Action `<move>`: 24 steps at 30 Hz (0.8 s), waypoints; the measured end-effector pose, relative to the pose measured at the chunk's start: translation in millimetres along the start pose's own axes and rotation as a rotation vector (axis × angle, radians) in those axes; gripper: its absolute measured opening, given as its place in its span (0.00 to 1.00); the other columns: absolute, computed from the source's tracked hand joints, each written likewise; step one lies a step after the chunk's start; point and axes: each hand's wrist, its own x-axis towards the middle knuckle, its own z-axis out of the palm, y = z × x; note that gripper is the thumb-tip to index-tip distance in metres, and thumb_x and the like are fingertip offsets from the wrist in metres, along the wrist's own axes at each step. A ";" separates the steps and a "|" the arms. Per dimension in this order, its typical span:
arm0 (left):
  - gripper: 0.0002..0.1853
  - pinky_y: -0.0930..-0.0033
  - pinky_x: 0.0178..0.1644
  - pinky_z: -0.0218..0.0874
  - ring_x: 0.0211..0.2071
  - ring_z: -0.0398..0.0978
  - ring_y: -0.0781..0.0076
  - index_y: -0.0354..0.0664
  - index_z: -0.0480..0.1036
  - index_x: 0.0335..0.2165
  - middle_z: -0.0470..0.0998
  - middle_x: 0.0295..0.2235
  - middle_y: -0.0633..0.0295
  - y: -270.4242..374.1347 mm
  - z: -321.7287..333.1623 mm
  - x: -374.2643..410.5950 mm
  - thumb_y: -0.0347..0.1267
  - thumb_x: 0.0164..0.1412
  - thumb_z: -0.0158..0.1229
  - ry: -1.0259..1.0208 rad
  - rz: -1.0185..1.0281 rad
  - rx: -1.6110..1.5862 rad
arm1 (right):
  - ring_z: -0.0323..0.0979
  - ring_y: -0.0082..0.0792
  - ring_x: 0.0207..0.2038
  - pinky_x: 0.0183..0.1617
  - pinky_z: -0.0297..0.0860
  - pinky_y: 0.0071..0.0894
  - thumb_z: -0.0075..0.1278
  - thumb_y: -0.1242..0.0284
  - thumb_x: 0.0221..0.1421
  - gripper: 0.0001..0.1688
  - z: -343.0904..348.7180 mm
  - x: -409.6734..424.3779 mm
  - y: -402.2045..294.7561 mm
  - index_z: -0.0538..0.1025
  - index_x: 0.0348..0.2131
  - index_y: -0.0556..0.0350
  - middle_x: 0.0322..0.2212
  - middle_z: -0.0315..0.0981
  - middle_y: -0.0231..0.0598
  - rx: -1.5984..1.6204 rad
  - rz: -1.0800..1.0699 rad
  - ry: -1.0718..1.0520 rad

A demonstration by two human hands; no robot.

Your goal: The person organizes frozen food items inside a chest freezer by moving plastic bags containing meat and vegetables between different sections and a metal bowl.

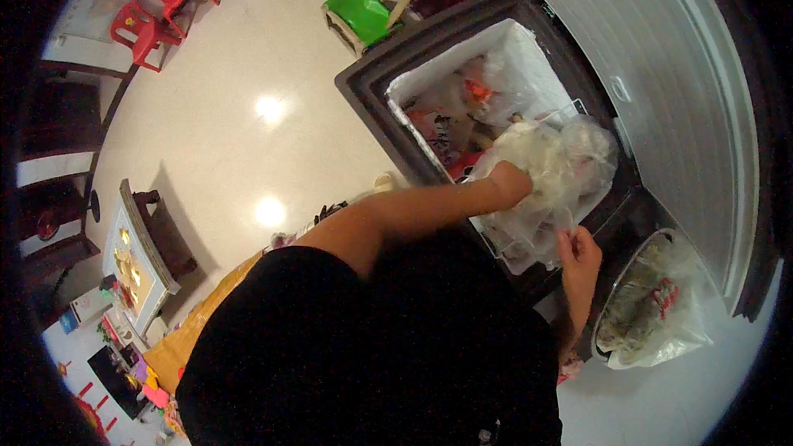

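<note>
A chest freezer (372, 99) stands open before me, its inner walls white with frost (526, 52). Over the near end of its opening lies a translucent plastic bag (551, 155) with pale contents I cannot make out. My left hand (513, 184) reaches to this bag; its fingers are hidden among the plastic. At the bag's near edge, my right hand (579, 246) pinches a bit of the thin plastic. Deeper in the freezer are several bagged items, one with an orange-red patch (477, 91). A white wire basket (489, 241) shows partly beneath the bag.
The raised freezer lid (650, 87) rises at the right. Beside the freezer, a round-rimmed container (604, 316) holds a plastic bag (650, 303) with a red tie. A green-seated chair (359, 9) stands behind; red plastic chairs (139, 34) and a low table (139, 266) are at left.
</note>
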 end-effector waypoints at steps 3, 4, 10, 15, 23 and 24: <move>0.05 0.60 0.31 0.64 0.30 0.75 0.57 0.41 0.72 0.25 0.76 0.27 0.56 4.5 -13.4 -3.1 0.30 0.44 0.55 0.229 0.169 -0.257 | 0.69 0.31 0.34 0.40 0.65 0.29 0.46 0.77 0.50 0.15 16.2 17.4 12.3 0.69 0.40 0.59 0.32 0.71 0.40 -0.055 0.099 0.003; 0.06 0.60 0.31 0.64 0.29 0.75 0.56 0.40 0.72 0.26 0.75 0.27 0.55 8.7 -20.1 -2.5 0.30 0.46 0.54 0.297 0.296 -0.388 | 0.69 0.32 0.35 0.41 0.64 0.29 0.45 0.78 0.50 0.17 26.4 21.1 8.9 0.68 0.42 0.58 0.33 0.71 0.41 -0.070 0.086 0.029; 0.06 0.62 0.35 0.63 0.29 0.72 0.55 0.38 0.70 0.26 0.73 0.25 0.55 60.4 -74.9 -24.5 0.30 0.49 0.53 0.222 0.561 -0.743 | 0.68 0.36 0.38 0.43 0.64 0.32 0.44 0.76 0.50 0.19 51.5 26.8 68.1 0.66 0.44 0.59 0.36 0.68 0.39 0.082 -0.152 0.224; 0.06 0.62 0.35 0.63 0.30 0.72 0.56 0.39 0.69 0.27 0.72 0.27 0.56 99.4 -64.9 -22.7 0.31 0.50 0.53 0.186 0.713 -0.745 | 0.68 0.42 0.40 0.44 0.64 0.36 0.43 0.70 0.51 0.15 24.9 -1.9 90.0 0.69 0.38 0.59 0.36 0.69 0.44 0.449 -0.127 0.345; 0.11 0.62 0.34 0.65 0.30 0.73 0.59 0.41 0.71 0.33 0.72 0.29 0.56 160.8 -83.3 -16.6 0.34 0.50 0.57 0.075 0.501 -0.517 | 0.67 0.25 0.33 0.37 0.65 0.26 0.46 0.72 0.50 0.10 -6.8 -58.1 108.3 0.71 0.34 0.58 0.31 0.70 0.34 0.772 0.082 0.401; 0.13 0.61 0.35 0.65 0.31 0.72 0.58 0.41 0.70 0.35 0.72 0.29 0.56 167.2 -79.5 -14.3 0.34 0.49 0.58 0.049 0.515 -0.466 | 0.67 0.23 0.32 0.36 0.64 0.24 0.46 0.74 0.49 0.10 -6.4 -58.8 112.3 0.70 0.34 0.58 0.31 0.70 0.33 0.783 0.064 0.419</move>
